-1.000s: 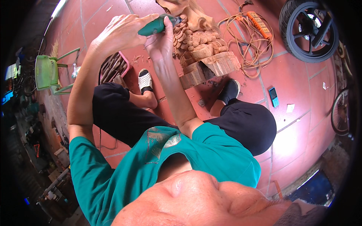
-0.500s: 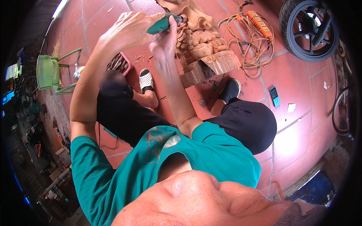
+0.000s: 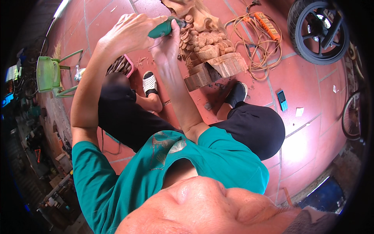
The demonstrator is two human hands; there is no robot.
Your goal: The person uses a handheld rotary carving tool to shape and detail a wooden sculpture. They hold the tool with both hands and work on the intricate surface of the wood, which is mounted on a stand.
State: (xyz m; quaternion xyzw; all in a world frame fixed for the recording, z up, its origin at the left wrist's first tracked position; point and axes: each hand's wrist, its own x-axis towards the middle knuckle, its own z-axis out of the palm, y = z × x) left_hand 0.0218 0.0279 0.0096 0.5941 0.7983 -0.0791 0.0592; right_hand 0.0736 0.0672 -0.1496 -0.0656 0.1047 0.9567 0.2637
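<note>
Carving (image 3: 212,48) sits on the floor (image 3: 257,91) ahead of me; whether the tool (image 3: 161,29) touches its left side, I can't quite tell. My left hand (image 3: 126,33) and right hand (image 3: 165,48) clamp their fingers round that tool. An orange cord (image 3: 268,66) lies to the carving's right.

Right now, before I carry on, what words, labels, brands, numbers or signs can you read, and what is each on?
None can be read clearly.
Green shirt: small line of marks below its print, too small.
Blue phone: keypad markings, too small.
Green tool: no legible lettering on the part showing.
</note>
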